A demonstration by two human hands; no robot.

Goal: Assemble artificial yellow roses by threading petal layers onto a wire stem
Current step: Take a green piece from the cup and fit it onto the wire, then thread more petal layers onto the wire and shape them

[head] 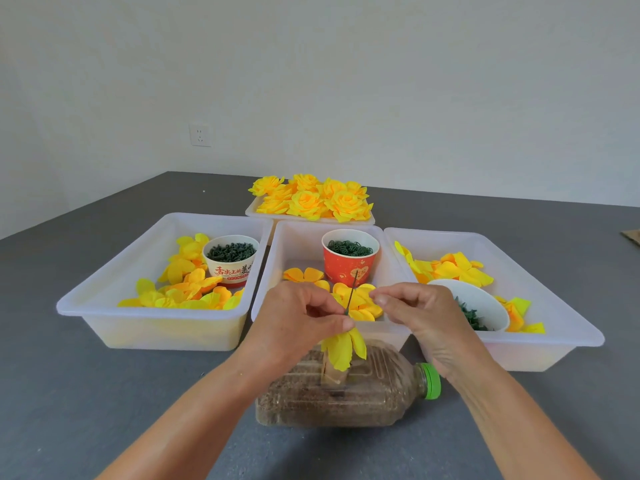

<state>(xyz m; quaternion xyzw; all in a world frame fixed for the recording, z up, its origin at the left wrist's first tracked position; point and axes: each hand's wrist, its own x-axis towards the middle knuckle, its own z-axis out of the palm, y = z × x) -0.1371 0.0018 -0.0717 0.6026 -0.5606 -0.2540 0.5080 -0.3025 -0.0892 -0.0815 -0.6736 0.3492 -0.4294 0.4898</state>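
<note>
Both hands meet above a bottle (346,389) lying on its side on a grey table (104,393). Left hand (298,320), with fingers curled, pinches a thin green wire (350,294) between thumb and fingertips; the wire stands nearly upright, and yellow petals (346,348) hang from it just below the fingers. Right hand (415,311) sits just beside the wire, thumb and forefinger pressed together; what they hold, if anything, is too small to tell.

The bottle is clear plastic with a green cap (431,381) pointing right.

Behind the hands stand three white bins side by side. The left bin (86,306) holds loose yellow petals and a pale paper cup (230,268) with red Chinese writing, partly readable as "舌尖上的美", full of dark green bits. The middle bin (273,268) holds a red cup (349,265) marked with a heart, also filled with green bits, and more petals. The right bin (554,317) holds petals and a white bowl (485,299) of green pieces.

Farther back, a white tray (252,211) is heaped with finished roses (311,199). A wall socket (200,135) sits on the wall at left.
</note>
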